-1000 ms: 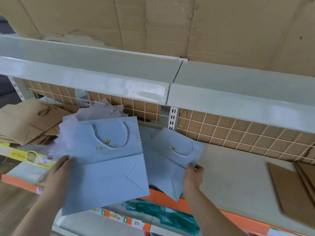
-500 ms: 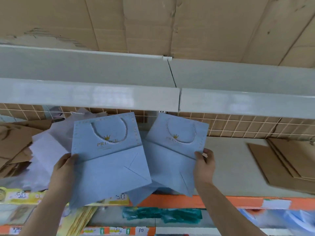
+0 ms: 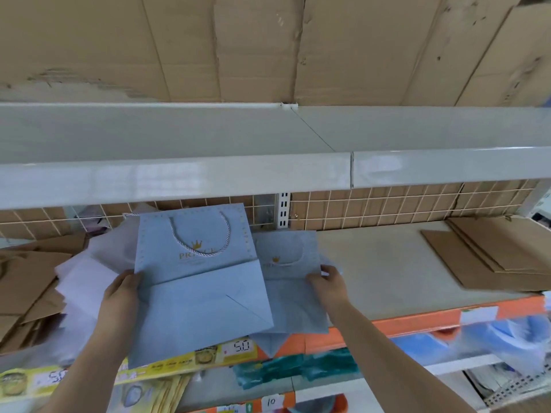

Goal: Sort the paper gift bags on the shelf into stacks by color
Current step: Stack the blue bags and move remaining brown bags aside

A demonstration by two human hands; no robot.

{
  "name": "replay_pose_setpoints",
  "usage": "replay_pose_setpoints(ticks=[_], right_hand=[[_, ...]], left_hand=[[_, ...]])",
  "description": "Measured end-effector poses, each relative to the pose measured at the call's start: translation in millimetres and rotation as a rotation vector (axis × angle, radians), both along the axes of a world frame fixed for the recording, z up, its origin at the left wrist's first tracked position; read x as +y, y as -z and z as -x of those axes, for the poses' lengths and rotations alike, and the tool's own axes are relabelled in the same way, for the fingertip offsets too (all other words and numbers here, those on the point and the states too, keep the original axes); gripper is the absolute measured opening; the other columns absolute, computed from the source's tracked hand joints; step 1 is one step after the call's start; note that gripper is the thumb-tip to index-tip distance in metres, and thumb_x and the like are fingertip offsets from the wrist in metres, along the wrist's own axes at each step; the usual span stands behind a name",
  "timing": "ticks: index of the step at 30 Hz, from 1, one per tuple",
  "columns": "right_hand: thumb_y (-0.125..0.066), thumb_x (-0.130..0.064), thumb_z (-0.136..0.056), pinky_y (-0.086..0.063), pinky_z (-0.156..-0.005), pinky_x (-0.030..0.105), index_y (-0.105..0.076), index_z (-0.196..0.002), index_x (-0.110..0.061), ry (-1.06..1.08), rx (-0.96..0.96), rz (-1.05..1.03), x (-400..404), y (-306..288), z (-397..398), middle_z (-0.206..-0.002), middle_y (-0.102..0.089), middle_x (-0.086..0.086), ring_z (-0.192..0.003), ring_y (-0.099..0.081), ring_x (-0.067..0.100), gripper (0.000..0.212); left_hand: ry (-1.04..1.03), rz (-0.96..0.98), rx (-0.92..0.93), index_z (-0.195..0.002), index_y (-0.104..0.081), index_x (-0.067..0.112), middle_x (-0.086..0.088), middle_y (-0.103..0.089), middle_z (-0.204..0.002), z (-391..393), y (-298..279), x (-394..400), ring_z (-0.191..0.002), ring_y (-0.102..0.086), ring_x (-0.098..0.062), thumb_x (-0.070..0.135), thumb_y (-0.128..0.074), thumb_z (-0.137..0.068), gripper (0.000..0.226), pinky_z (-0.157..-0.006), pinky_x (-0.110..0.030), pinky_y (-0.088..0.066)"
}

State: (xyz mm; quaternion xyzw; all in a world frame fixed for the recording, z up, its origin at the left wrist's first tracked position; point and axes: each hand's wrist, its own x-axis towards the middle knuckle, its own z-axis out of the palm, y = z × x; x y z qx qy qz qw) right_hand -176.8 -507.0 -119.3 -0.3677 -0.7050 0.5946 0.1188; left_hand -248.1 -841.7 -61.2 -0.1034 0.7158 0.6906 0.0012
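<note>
gripping one blue gift bag (image 3: 196,281) in the left hand (image 3: 120,296) while the right hand (image 3: 329,283) is pinching a second blue bag (image 3: 290,281) (same colour, likely being stacked together) over the shelf (image 3: 387,272).

Pale grey metal shelving under a wall of flattened brown cardboard

Up top, creased cardboard sheets (image 3: 268,46) fill the backdrop; below them runs the glossy grey upper shelf board (image 3: 179,174), catching soft light. Behind sits a white wire grid back panel (image 3: 387,207), a slotted white upright (image 3: 283,210), and an orange front edge strip (image 3: 417,323) with price labels.
</note>
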Motion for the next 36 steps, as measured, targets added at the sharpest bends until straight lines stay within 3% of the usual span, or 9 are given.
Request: replay_pose_setpoints(ticks=[6,11,16,18,24,27,29,32,36], right_hand=[[-0.057,-0.014,-0.089,-0.043,-0.084,0.027,-0.039,-0.142,-0.015,-0.177,-0.203,-0.213,0,-1,9,-0.129,-0.057,0.013,-0.113,-0.056,0.028,0.057],[-0.059,-0.015,-0.090,-0.050,-0.090,0.032,-0.054,-0.131,-0.013,-0.217,-0.235,-0.230,17,4,2,-0.102,-0.055,0.002,-0.092,-0.055,0.018,0.042],[-0.056,0.007,-0.088,-0.047,-0.049,0.030,-0.061,-0.118,-0.001,-0.140,-0.176,0.060,32,3,-2,-0.065,-0.059,0.012,-0.050,-0.053,0.023,0.032],[-0.054,0.007,-0.089,-0.043,-0.043,0.025,-0.063,-0.111,0.000,-0.126,-0.145,0.112,35,4,-2,-0.060,-0.058,0.012,-0.044,-0.051,0.020,0.024],[-0.067,-0.013,-0.086,-0.048,-0.050,0.024,-0.064,-0.101,-0.009,-0.144,-0.111,0.119,36,4,-3,-0.067,-0.066,0.005,-0.054,-0.060,0.016,0.016],[-0.074,-0.001,-0.079,-0.056,-0.071,0.041,-0.050,-0.119,-0.007,-0.139,-0.049,0.159,33,9,-5,-0.101,-0.063,0.020,-0.089,-0.065,0.034,0.046],[-0.074,-0.002,-0.078,-0.057,-0.069,0.037,-0.043,-0.128,-0.012,-0.143,-0.082,0.046,32,11,-7,-0.099,-0.062,0.021,-0.089,-0.064,0.033,0.059],[-0.074,-0.018,-0.077,-0.046,-0.052,0.018,-0.039,-0.133,-0.024,-0.174,-0.157,-0.152,31,9,-9,-0.082,-0.060,0.001,-0.073,-0.060,0.013,0.067],[-0.073,-0.031,-0.079,-0.046,-0.063,0.025,-0.037,-0.136,-0.023,-0.192,-0.213,-0.304,31,5,-11,-0.094,-0.058,-0.002,-0.084,-0.059,0.018,0.068]], left_hand=[[0.167,-0.038,-0.044,-0.093,-0.068,0.022,-0.008,-0.074,-0.083,8,-1,21,-0.071,-0.069,-0.032,0.017,-0.063,-0.078,0.016,-0.059,-0.036,-0.053],[0.338,0.005,-0.042,-0.094,-0.064,0.014,-0.014,-0.071,-0.090,13,-2,75,-0.075,-0.069,-0.031,0.015,-0.071,-0.071,0.024,-0.061,-0.035,-0.053],[0.463,0.117,-0.035,-0.098,-0.061,0.015,-0.015,-0.068,-0.105,19,15,110,-0.097,-0.064,-0.038,0.024,-0.065,-0.058,0.042,-0.090,-0.054,-0.051],[0.484,0.270,-0.042,-0.106,-0.059,0.013,-0.013,-0.068,-0.106,28,25,116,-0.098,-0.063,-0.036,0.030,-0.066,-0.063,0.046,-0.089,-0.050,-0.051],[0.419,0.592,0.007,-0.117,-0.044,0.011,-0.015,-0.062,-0.113,37,46,144,-0.091,-0.057,-0.030,0.019,-0.057,-0.088,0.032,-0.075,-0.035,-0.045],[0.466,0.816,0.060,-0.129,-0.041,0.009,-0.015,-0.052,-0.128,36,54,157,-0.116,-0.050,-0.034,0.025,-0.052,-0.092,0.041,-0.093,-0.043,-0.044],[0.470,1.068,0.134,-0.134,-0.041,0.016,-0.009,-0.044,-0.137,34,57,160,-0.128,-0.038,-0.030,0.035,-0.048,-0.094,0.044,-0.103,-0.044,-0.036],[0.488,1.089,0.157,-0.135,-0.041,0.025,-0.005,-0.038,-0.140,33,62,160,-0.132,-0.034,-0.028,0.043,-0.043,-0.096,0.043,-0.105,-0.046,-0.032],[0.585,1.084,0.134,-0.145,-0.030,0.030,-0.002,-0.028,-0.150,35,69,153,-0.139,-0.025,-0.027,0.064,-0.044,-0.088,0.068,-0.110,-0.046,-0.026]])
